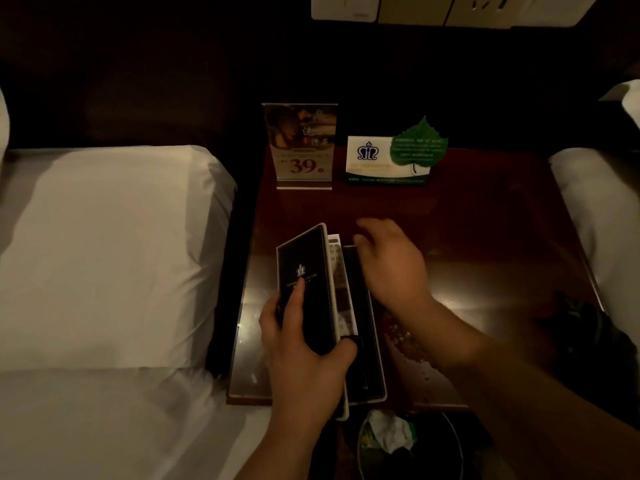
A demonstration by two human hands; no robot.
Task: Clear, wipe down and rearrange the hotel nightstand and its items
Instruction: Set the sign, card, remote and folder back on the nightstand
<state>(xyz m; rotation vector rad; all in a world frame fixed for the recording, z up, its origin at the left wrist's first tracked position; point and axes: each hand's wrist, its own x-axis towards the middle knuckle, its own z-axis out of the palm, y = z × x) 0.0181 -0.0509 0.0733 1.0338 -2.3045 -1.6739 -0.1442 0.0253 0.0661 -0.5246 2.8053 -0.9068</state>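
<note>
A dark wooden nightstand [485, 237] stands between two beds. My left hand [304, 344] grips a black folder [304, 282] with a white edge and a crown logo, tilted up over the nightstand's front left. Under it lie a white printed card [341, 282] and a second black folder [363, 358]. My right hand [391, 261] hovers over that lower folder with its fingers loosely curled, holding nothing. At the back stand an acrylic sign [301, 147] reading 39 and a white tent card [384, 161] with a green leaf [417, 147].
White pillows and bedding lie to the left [110, 237] and right [599, 209]. A dark cloth [585, 327] sits on the nightstand's right front edge. A bin [408, 445] with crumpled paper is below the front edge. Wall sockets [450, 8] are above.
</note>
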